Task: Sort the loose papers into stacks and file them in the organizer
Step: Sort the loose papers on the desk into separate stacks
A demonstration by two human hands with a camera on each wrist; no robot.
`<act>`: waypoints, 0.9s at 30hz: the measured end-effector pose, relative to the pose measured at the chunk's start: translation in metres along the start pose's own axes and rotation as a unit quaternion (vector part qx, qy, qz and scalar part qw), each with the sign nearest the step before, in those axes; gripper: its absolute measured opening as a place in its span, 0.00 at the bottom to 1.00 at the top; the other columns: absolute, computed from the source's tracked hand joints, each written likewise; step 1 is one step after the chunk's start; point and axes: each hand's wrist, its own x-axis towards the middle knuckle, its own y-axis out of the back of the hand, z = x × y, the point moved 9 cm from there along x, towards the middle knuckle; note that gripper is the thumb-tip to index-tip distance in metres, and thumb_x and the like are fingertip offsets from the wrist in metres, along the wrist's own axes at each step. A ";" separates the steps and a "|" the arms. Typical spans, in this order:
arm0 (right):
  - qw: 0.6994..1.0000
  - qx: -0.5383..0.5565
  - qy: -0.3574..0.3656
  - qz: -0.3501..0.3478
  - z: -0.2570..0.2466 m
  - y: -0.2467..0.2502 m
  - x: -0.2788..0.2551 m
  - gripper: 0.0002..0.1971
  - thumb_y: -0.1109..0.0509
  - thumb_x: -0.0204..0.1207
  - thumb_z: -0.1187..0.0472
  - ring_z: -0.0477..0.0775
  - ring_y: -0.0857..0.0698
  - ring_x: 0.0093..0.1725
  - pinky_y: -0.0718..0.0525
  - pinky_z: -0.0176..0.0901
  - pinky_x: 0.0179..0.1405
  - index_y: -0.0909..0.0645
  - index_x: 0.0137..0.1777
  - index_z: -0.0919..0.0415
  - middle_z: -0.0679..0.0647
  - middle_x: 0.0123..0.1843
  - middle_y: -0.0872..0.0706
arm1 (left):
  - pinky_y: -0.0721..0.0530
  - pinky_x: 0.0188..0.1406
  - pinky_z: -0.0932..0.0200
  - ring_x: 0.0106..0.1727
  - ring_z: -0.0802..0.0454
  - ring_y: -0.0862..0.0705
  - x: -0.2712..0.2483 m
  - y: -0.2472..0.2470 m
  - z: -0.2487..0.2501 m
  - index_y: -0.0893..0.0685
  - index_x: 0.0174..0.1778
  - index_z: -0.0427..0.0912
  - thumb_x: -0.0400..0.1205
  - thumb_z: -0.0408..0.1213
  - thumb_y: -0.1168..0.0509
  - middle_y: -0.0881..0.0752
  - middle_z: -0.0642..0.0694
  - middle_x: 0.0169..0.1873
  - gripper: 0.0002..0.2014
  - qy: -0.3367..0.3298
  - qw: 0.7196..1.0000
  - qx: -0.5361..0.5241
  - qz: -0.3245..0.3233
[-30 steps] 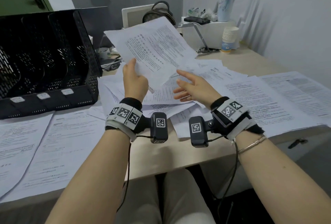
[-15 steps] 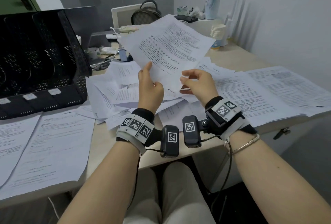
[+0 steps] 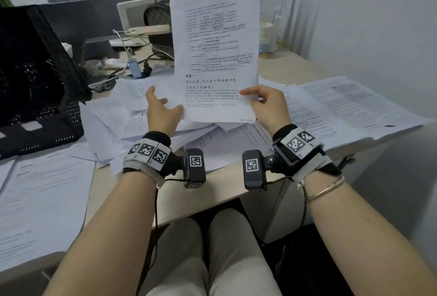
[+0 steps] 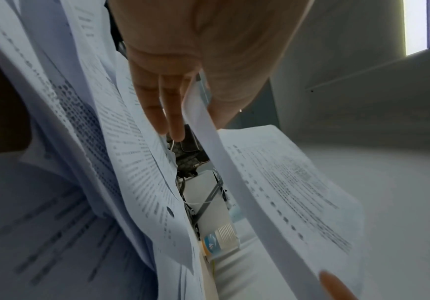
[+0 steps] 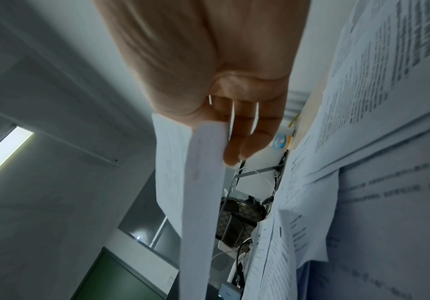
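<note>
I hold one printed sheet [image 3: 212, 35] upright above the desk. My right hand [image 3: 257, 99] pinches its lower right edge, thumb on the front and fingers behind; the right wrist view shows the sheet [image 5: 201, 182] edge-on between them. My left hand [image 3: 165, 104] is at the lower left corner with straight, spread fingers [image 4: 162, 109]. The sheet [image 4: 272, 182] runs loosely past the base of the thumb. Loose papers [image 3: 132, 116] lie jumbled under both hands. The black mesh organizer [image 3: 35, 78] stands at the left.
Tidier stacks lie on the right [image 3: 343, 111] and the near left [image 3: 42, 201] of the desk. A patterned bag [image 3: 158, 16], cables and a power strip [image 3: 146, 31] sit behind the pile. Paper cups [image 3: 267, 35] stand by the wall.
The sheet has swung from tilted left to upright and risen. My right hand has taken its lower right edge, and my left hand's fingers have spread and loosened.
</note>
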 end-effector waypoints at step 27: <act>0.988 -0.072 -0.137 -0.027 0.028 -0.035 -0.025 0.27 0.40 0.74 0.77 0.56 0.19 0.58 0.20 0.44 0.53 0.30 0.73 0.60 0.58 0.63 0.19 | 0.21 0.44 0.51 0.46 0.46 0.22 -0.078 0.042 0.028 0.30 0.54 0.37 0.83 0.28 0.46 0.22 0.47 0.44 0.06 -0.100 0.989 0.098 0.042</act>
